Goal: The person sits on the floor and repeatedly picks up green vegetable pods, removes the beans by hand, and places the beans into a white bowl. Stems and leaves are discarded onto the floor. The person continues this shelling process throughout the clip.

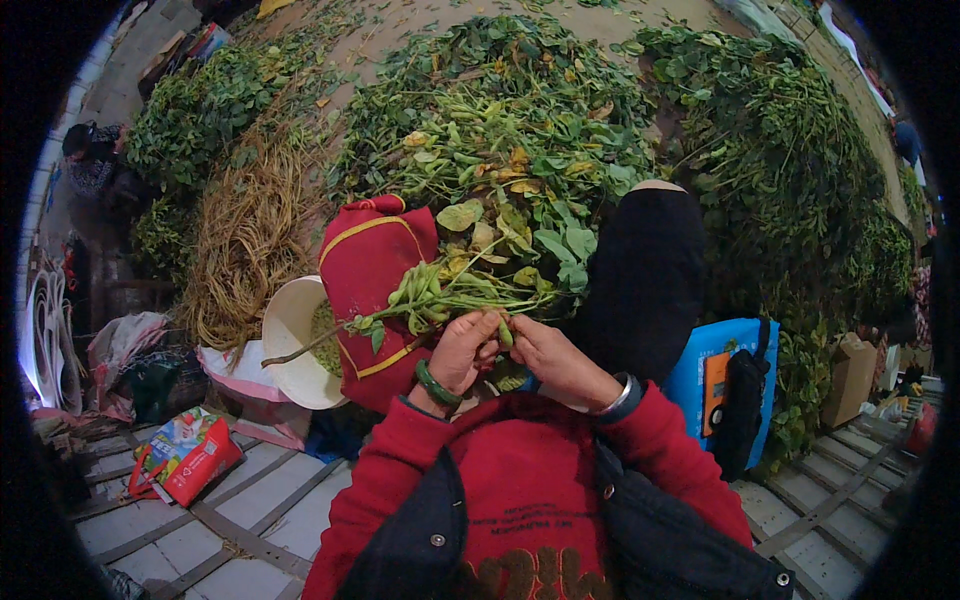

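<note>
A cut soybean plant with green pods lies across the lap, over a red cloth with yellow trim. My left hand, a green bangle at its wrist, is closed near the stems. Fingers of my right hand pinch a green soybean pod between the two hands, close to my left fingertips. A silvery bangle is on the right wrist. Left of the lap, a white bucket leans with loose green beans or pods inside. The palms and some fingertips are hidden.
Ahead lies a large heap of soybean plants, with more plants piled right and left. Bare stalks lie beyond the bucket. A red printed bag, a blue bag and a cardboard box stand around. A person is far left.
</note>
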{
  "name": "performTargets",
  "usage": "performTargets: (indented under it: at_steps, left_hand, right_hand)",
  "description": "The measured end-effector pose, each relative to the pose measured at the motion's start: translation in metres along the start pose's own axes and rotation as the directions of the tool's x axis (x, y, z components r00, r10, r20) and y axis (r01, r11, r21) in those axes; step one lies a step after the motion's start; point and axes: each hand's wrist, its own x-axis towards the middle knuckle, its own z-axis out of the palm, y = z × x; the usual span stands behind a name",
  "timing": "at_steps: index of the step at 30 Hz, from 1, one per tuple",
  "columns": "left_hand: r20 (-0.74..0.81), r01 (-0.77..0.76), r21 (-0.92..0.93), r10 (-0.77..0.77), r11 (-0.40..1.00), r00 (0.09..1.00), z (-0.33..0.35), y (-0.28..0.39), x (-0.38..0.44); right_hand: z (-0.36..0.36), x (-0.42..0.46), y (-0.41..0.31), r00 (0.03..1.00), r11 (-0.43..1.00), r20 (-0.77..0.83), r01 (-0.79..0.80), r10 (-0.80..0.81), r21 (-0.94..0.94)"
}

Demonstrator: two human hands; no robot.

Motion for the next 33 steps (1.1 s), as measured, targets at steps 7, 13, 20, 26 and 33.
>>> performTargets:
  at_steps: [7,13,20,26,33]
  left_hand:
    - [-0.033,-0.103,0.325,0.121,0.940,0.992,0.011,0.000,-0.006]
    - [-0.007,-0.118,0.034,0.118,0.992,0.993,0.011,0.000,-0.004]
    - [-0.042,-0.089,0.105,0.094,0.990,0.995,0.012,0.001,-0.004]
    - [-0.119,-0.129,0.047,0.134,0.990,0.984,0.015,-0.003,-0.003]
    - [0.019,-0.108,-0.082,0.110,0.991,0.994,0.011,-0.002,-0.002]
  right_hand:
    - [0.003,0.002,0.003,0.975,0.971,-0.163,0.117,-0.153,-0.210]
    - [0.002,0.002,-0.007,0.969,0.973,-0.218,0.065,-0.115,-0.223]
    - [0.005,-0.003,-0.015,0.899,0.773,-0.198,0.204,-0.391,-0.601]
    - [0.013,0.002,-0.009,0.896,0.896,-0.274,0.233,-0.349,-0.377]
    - [0.010,0.004,-0.009,0.928,0.995,-0.360,0.071,-0.093,-0.074]
